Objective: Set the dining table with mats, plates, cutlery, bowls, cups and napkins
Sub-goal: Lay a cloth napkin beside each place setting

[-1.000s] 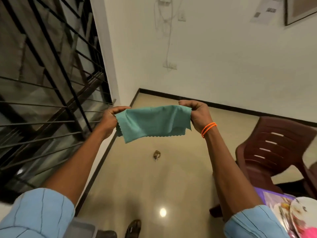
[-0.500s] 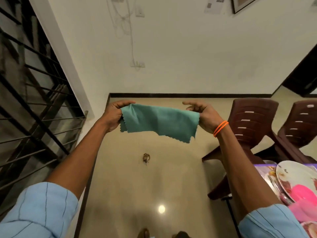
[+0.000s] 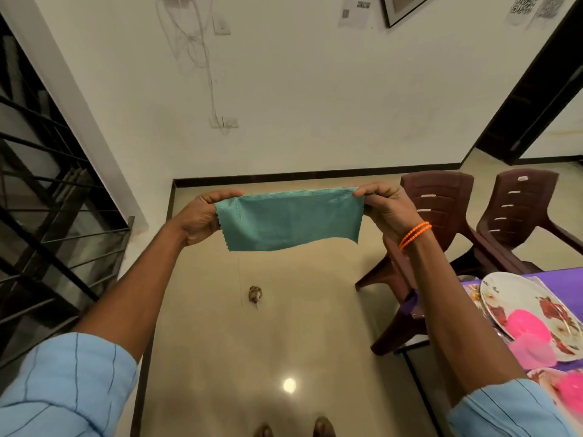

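Both hands are being used at mid-frame: the teal napkin is being pinched at its upper corners by the left hand and the right hand, and is being held stretched flat above the floor. At lower right, a floral plate is being carried by the bench.

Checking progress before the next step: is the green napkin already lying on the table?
No, both hands hold the green napkin stretched in the air above the floor.
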